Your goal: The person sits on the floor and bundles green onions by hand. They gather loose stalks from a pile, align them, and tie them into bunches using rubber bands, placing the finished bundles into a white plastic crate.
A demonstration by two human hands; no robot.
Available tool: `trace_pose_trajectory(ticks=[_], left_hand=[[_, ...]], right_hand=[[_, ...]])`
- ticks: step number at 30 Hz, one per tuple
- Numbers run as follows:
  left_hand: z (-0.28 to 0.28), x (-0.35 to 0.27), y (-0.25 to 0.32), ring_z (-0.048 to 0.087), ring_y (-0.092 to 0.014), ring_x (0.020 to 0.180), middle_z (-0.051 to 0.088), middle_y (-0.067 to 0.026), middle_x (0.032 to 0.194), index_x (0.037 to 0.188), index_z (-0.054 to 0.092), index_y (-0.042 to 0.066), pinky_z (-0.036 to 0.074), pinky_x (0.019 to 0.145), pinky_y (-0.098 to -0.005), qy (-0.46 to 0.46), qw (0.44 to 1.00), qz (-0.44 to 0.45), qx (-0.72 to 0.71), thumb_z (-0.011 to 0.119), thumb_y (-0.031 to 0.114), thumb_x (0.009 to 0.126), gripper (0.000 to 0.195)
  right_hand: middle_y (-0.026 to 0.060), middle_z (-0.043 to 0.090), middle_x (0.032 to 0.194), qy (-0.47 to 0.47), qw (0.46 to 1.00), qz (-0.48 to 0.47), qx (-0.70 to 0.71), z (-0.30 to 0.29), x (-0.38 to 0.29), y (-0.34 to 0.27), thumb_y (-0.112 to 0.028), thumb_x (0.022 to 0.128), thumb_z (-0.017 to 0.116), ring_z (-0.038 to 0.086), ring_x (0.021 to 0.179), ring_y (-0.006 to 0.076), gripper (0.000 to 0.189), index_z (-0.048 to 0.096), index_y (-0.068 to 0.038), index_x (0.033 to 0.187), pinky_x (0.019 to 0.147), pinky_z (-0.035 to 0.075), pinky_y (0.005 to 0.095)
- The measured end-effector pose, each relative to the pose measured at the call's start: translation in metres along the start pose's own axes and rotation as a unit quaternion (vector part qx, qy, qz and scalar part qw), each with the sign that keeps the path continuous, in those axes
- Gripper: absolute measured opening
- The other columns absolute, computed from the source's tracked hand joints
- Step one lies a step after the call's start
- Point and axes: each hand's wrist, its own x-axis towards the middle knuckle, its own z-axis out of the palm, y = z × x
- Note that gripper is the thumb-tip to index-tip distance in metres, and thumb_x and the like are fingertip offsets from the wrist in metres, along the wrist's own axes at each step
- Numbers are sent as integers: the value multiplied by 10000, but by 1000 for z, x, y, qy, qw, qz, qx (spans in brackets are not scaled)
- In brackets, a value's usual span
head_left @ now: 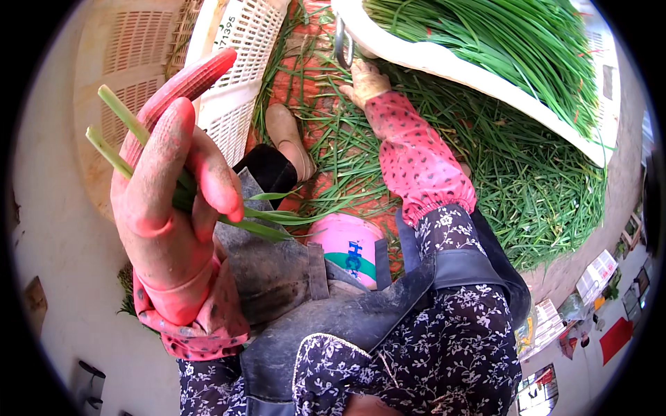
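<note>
My left hand point(166, 208), in a soiled pink rubber glove, is raised close to the camera with a few green leafy stalks point(117, 122) between its fingers and palm; pale cut ends point up left, leaves trail right. Reaching down to the floor, my right hand point(366, 83), in a pale glove below a pink patterned sleeve cover, has its fingers spread on or just above scattered green leaves point(338, 140). Whether it touches any is not clear. Just beyond its fingertips is a metal handle point(342, 44) at the edge of a white container point(426, 60) full of long green leaves point(499, 47).
White perforated plastic crates point(234, 88) stand at the upper left. A large heap of loose green leaves point(536, 203) covers the floor at right. Between my knees is a pink container point(346, 239) bearing writing; my beige shoe point(286, 135) rests on the littered reddish floor covering.
</note>
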Motion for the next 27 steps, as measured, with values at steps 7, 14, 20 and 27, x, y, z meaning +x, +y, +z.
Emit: trace_pose_trajectory(ticks=[7, 14, 20, 27], left_hand=[[-7, -5, -3, 256, -37, 313, 400, 30, 479, 1325, 375, -152, 295, 339, -183, -19, 999, 31, -20, 417, 222, 989, 505], [9, -14, -7, 243, -32, 329, 437, 15, 529, 1374, 304, -143, 317, 384, -185, 24, 997, 66, -25, 391, 213, 1006, 520], [5, -7, -16, 242, -31, 325, 434, 10, 524, 1358, 364, -118, 318, 381, -190, -20, 998, 59, -33, 391, 242, 1011, 501], [-6, -11, -5, 243, -38, 326, 486, -9, 547, 1281, 486, -88, 329, 379, -189, -100, 991, 31, -82, 414, 222, 986, 434]], right_hand=[[135, 339, 1479, -102, 973, -120, -170, 51, -119, -24, -727, 689, 598, 324, 1352, 319, 1073, 212, -124, 1488, 1009, 306, 608], [131, 257, 1524, -189, 927, -213, -245, 169, -246, 12, -282, 880, 532, 222, 1408, 334, 650, 279, -216, 1475, 1009, 234, 707], [107, 674, 884, -225, 954, -152, -126, 138, -193, 34, -128, 870, 500, 669, 838, 287, 255, 599, -129, 1105, 655, 542, 440], [180, 651, 1059, 31, 972, 78, -218, -65, -244, 298, -143, 782, 561, 644, 955, 326, 395, 571, -72, 1171, 819, 528, 429]])
